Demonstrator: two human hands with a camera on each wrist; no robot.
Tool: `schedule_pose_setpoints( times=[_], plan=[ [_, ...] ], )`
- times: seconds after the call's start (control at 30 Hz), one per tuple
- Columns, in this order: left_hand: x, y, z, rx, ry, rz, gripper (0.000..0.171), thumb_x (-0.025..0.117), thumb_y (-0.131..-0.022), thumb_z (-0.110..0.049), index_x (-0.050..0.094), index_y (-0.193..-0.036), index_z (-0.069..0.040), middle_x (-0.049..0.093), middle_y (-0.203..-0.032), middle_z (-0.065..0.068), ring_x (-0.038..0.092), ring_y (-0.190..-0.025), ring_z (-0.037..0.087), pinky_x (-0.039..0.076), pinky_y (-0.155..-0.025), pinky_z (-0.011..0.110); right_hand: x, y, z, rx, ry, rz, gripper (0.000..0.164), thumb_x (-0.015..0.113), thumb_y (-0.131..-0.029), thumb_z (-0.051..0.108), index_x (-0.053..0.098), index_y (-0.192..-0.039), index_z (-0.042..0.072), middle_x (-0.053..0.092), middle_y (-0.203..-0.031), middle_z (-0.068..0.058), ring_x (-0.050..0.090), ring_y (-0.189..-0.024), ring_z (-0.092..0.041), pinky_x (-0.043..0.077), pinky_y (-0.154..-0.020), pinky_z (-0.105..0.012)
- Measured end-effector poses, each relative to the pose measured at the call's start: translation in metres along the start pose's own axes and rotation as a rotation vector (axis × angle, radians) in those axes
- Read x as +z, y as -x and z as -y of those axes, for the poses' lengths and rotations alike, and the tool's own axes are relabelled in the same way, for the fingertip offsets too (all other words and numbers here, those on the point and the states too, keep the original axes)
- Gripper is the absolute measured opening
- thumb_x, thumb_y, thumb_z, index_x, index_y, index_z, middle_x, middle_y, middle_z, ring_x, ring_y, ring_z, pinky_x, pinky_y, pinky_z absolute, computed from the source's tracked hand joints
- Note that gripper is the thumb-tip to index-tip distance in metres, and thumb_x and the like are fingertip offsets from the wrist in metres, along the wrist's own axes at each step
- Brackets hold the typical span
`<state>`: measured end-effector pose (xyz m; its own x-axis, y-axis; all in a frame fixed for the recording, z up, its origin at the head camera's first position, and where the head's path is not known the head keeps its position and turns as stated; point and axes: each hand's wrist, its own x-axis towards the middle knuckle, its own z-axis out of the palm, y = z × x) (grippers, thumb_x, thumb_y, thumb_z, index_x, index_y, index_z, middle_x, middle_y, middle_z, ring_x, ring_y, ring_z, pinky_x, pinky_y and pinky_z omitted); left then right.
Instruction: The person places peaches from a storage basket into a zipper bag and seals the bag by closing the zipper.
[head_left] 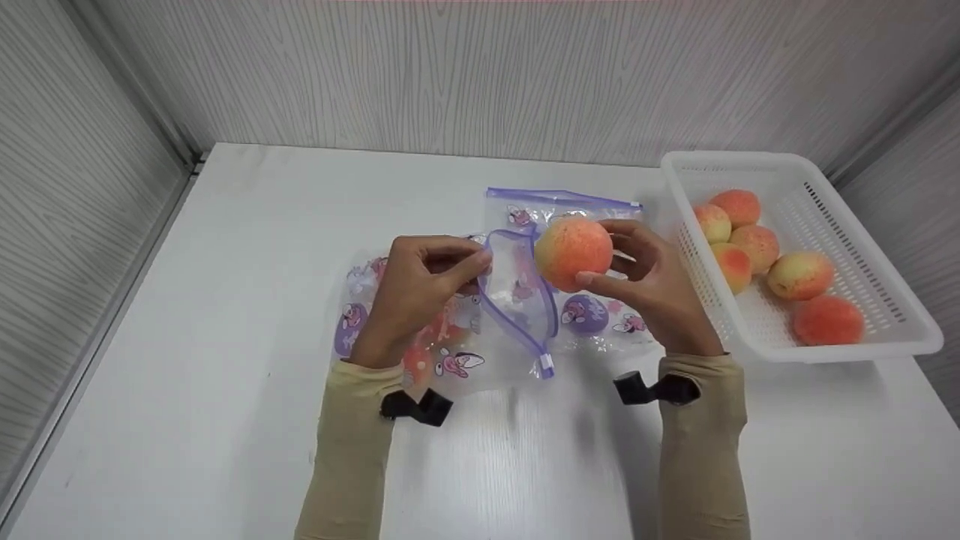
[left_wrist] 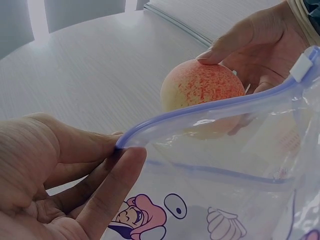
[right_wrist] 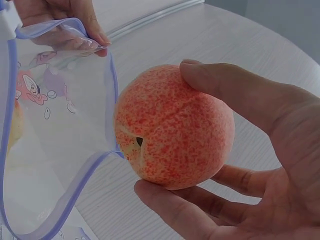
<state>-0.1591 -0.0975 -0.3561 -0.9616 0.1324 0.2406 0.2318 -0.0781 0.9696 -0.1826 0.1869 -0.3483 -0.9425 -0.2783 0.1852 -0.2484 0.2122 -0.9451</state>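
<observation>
Woodgrain walls (head_left: pixel 450 82) stand behind the white worktop (head_left: pixel 195 315), a basket (head_left: pixel 840 352) of peaches (head_left: pixel 800 275) by its right edge: handy, I'd say. My left grip (head_left: pixel 416 289) is pinching the purple rim (left_wrist: pixel 245 97), apparently so the clear bag (head_left: pixel 459 364) gapes over mid-worktop. My right grip (head_left: pixel 661 291) is holding a peach (head_left: pixel 574 253) just beside that rim, thumb (right_wrist: pixel 227 82) opposite fingers (right_wrist: pixel 167 204), seemingly to leave its bag-facing side bare.

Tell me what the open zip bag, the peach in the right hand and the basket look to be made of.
Zip bag: thin, glossy clear plastic, by its highlights and see-through film.
Peach in the right hand: matte, speckled skin; real fruit or a foam imitation, I can't tell.
Basket: probably moulded white plastic, given its smooth rim and regular perforations.
</observation>
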Motion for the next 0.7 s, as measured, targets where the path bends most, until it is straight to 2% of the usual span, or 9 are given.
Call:
schedule_pose_setpoints(
  times=[0.37, 0.53, 0.63, 0.7],
  plan=[
    [-0.001, 0.0, 0.001, -0.003, 0.005, 0.002, 0.014, 0.075, -0.093, -0.012, 0.079, -0.104, -0.003, 0.073, -0.092, 0.014, 0.069, -0.079, 0.028, 0.063, -0.076, 0.039, 0.008, -0.001, 0.0, 0.035, 0.006, 0.083, 0.058, 0.086, -0.08, 0.018, 0.062, -0.132, 0.012, 0.063, -0.13, -0.01, 0.063, -0.116, -0.031, 0.055, -0.096, -0.042],
    [-0.002, 0.0, 0.001, 0.007, 0.003, -0.002, 0.014, 0.075, -0.093, -0.011, 0.079, -0.103, -0.002, 0.073, -0.092, 0.014, 0.069, -0.078, 0.027, 0.063, -0.075, 0.039, 0.01, -0.001, 0.0, 0.029, -0.102, 0.089, 0.042, 0.08, -0.087, 0.012, 0.065, -0.125, 0.006, 0.064, -0.123, -0.021, 0.066, -0.109, -0.04, 0.059, -0.092, -0.044],
    [-0.002, -0.001, 0.002, 0.012, -0.001, -0.006, 0.012, 0.075, -0.092, -0.009, 0.079, -0.101, -0.001, 0.073, -0.09, 0.014, 0.07, -0.077, 0.027, 0.063, -0.075, 0.04, 0.011, -0.001, 0.002, 0.023, -0.173, 0.089, 0.037, 0.077, -0.09, 0.011, 0.064, -0.124, 0.002, 0.062, -0.121, -0.028, 0.067, -0.106, -0.043, 0.059, -0.089, -0.05],
    [-0.001, -0.001, 0.002, 0.017, -0.006, -0.009, 0.012, 0.075, -0.092, -0.009, 0.079, -0.1, -0.001, 0.073, -0.09, 0.014, 0.07, -0.077, 0.026, 0.063, -0.074, 0.039, 0.011, -0.001, 0.003, 0.007, -0.181, 0.094, 0.036, 0.075, -0.091, 0.011, 0.063, -0.124, 0.001, 0.062, -0.12, -0.028, 0.067, -0.105, -0.043, 0.059, -0.088, -0.051]
  ],
)
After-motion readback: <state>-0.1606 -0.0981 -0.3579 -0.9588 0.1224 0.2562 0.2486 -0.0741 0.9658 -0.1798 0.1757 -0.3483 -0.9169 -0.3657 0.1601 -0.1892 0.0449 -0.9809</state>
